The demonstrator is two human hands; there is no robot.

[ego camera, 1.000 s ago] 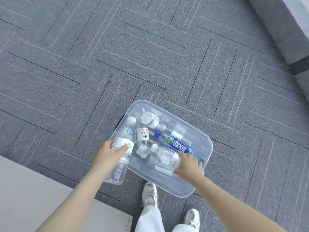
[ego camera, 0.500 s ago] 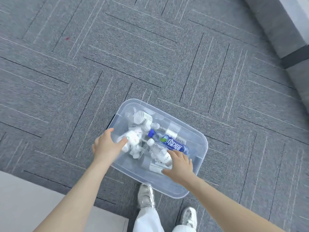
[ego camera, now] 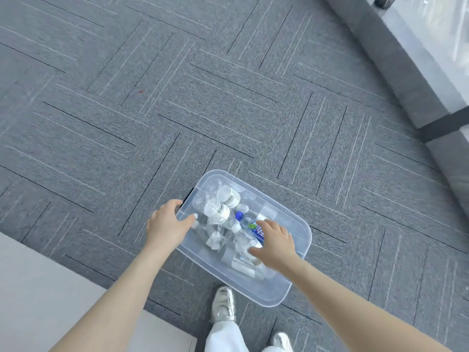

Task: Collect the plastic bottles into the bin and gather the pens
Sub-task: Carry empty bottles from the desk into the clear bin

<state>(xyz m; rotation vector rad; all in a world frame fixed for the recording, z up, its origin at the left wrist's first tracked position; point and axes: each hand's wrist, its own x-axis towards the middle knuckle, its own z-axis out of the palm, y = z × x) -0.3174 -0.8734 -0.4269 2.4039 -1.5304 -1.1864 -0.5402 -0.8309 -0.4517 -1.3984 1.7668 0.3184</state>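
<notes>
The left hand (ego camera: 169, 226) was seen curled over the bin's left rim, thumb laid inside the wall and fingers wrapped outside by the dark latch; no bottle was held in it. The right hand (ego camera: 275, 243) was spread, palm down, over the bottles at the bin's right half, fingers loosely splayed and nothing pinched; whether the fingertips touched plastic could not be told. Under it lay a blue-capped bottle (ego camera: 250, 226), and just beside the left thumb a clear bottle with a white label (ego camera: 218, 213), its long axis running from the bin's far left corner toward the right hand. The clear plastic bin (ego camera: 299, 231) stood on the grey carpet floor (ego camera: 228, 97), with the bottles lying piled inside it. No pens were visible, so a turn elsewhere was judged necessary.
</notes>
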